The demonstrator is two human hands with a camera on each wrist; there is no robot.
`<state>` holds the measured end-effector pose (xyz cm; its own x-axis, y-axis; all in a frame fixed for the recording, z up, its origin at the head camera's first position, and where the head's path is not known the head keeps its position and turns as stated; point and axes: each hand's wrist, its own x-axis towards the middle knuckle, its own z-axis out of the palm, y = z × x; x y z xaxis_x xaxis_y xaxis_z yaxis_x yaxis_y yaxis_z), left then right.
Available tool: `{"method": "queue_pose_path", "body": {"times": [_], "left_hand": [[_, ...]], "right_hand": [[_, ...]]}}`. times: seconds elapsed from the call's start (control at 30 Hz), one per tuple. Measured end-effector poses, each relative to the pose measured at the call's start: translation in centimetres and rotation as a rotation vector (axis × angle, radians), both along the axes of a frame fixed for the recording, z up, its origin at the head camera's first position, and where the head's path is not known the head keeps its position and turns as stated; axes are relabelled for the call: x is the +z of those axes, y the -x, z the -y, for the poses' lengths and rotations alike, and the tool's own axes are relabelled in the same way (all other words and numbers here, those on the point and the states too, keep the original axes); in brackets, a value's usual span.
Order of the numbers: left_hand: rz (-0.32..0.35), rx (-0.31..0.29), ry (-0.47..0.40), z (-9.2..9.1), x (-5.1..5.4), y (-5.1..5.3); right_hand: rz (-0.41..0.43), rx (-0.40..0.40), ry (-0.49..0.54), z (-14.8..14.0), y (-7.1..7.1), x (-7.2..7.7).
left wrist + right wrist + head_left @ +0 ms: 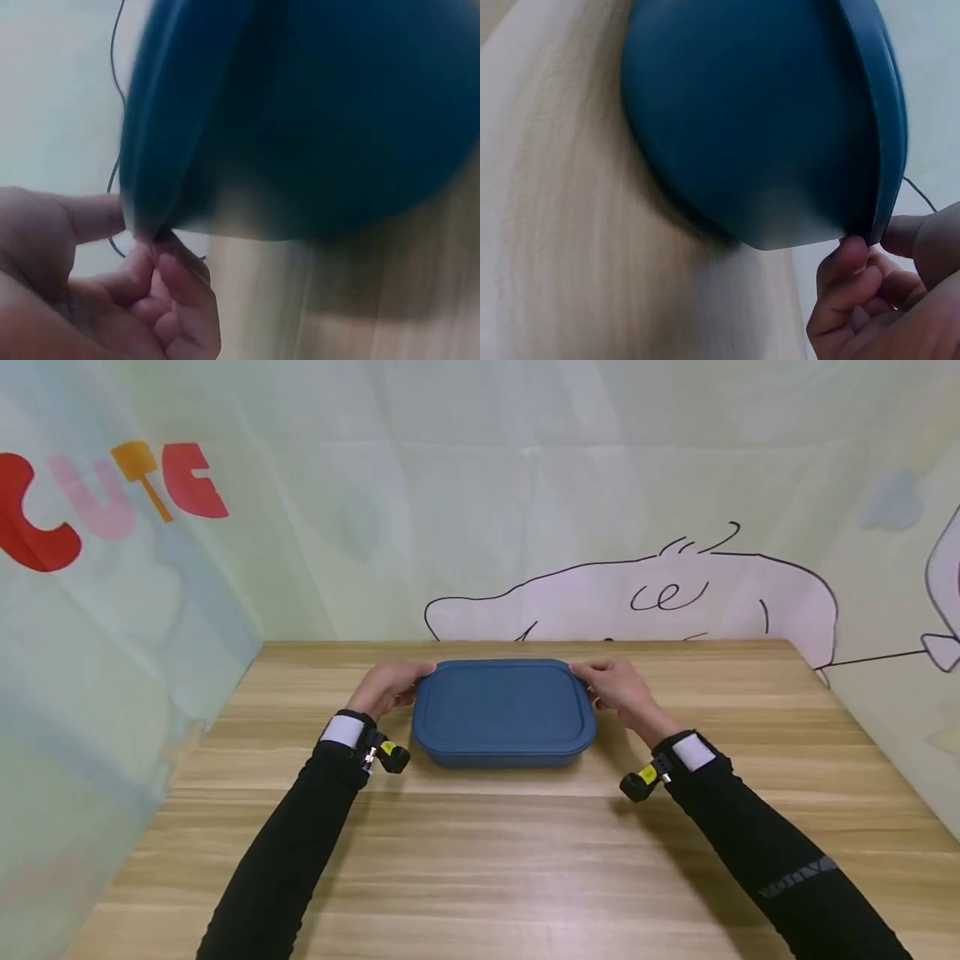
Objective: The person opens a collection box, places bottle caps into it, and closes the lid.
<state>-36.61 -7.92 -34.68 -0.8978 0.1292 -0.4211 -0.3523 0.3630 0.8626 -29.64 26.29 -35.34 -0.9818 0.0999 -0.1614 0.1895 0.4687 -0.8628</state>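
A blue rectangular lidded container (504,710) with rounded corners is on the wooden table, its lid on. My left hand (392,685) pinches the lid's rim at the far left corner, and my right hand (617,689) does the same at the far right corner. In the left wrist view, the thumb of the left hand (112,277) lies on top of the rim with curled fingers beneath it. The right wrist view shows the right hand (889,281) with thumb above the lid edge and fingers curled below. The container's inside is hidden.
The wooden table (480,860) stretches out in front of and beside the container. Behind its back edge hangs a pale printed backdrop (480,510) with a cartoon outline and coloured letters. A small wrist camera (392,756) sits close to the container's left side.
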Motion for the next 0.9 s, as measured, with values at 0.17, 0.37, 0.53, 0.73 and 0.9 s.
{"method": "queue_pose_path", "body": {"times": [0.17,0.37,0.53,0.73,0.9], "left_hand": [[-0.066,-0.032,-0.025,0.1,-0.3,-1.1],[-0.008,-0.104,-0.079,1.2,-1.5,-4.2],[0.029,-0.114,-0.270,2.3,-2.4,-6.8],[0.012,-0.113,-0.399,2.6,-2.6,-7.9],[0.029,-0.127,-0.422,2.2,-2.3,-7.6]], "right_hand": [[0.031,0.081,0.103,-0.4,-0.5,-0.7],[0.115,0.189,0.220,-1.3,-4.0,-1.1],[0.164,0.257,0.345,-1.5,-6.3,-0.8],[0.151,0.301,0.364,-1.3,-7.0,-0.1],[0.154,0.285,0.323,-0.7,-6.9,0.6]]}}
